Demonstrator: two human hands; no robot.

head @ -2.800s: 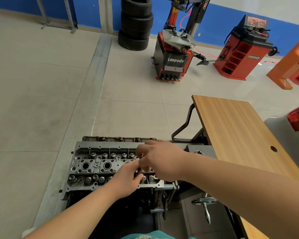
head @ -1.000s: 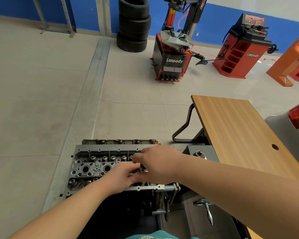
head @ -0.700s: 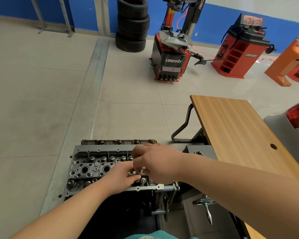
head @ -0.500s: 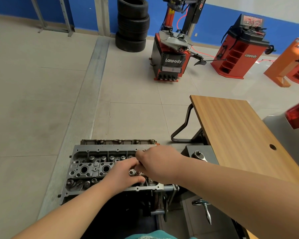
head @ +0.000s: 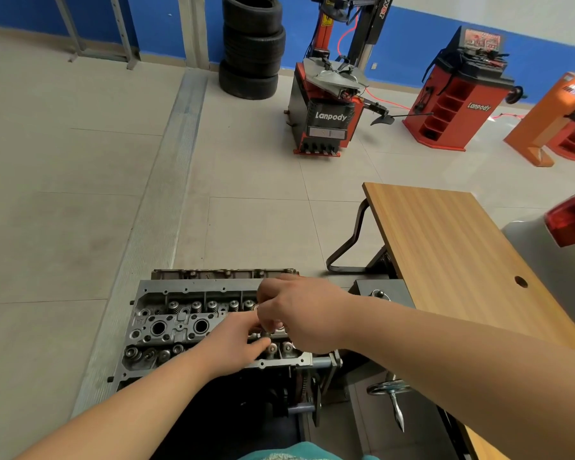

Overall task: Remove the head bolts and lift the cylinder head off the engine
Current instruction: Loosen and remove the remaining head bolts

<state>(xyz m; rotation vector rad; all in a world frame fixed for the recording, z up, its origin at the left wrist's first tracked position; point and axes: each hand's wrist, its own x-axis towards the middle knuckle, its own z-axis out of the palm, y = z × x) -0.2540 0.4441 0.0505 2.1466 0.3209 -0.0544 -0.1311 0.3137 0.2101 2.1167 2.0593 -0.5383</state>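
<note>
- The cylinder head (head: 186, 322) lies flat on the engine, low in the middle of the view, its top face up, with valve springs and round bores showing.
- Both hands meet over the head's right part.
- The right hand (head: 299, 315) reaches in from the right, fingers curled down; its fingertips close on a small metal part (head: 267, 332) on the head's top. Whether that part is a bolt cannot be told.
- The left hand (head: 236, 343) comes up from below, fingers bent, their tips at the same small part and touching the right hand's fingers. How firmly it holds cannot be told.
- A handwheel (head: 384, 388) sits below the right forearm, on the engine's stand.
- A wooden bench (head: 445, 247) stands just right of the engine.
- A stack of tyres (head: 251, 48) and a red tyre changer (head: 327, 114) stand by the far blue wall.
</note>
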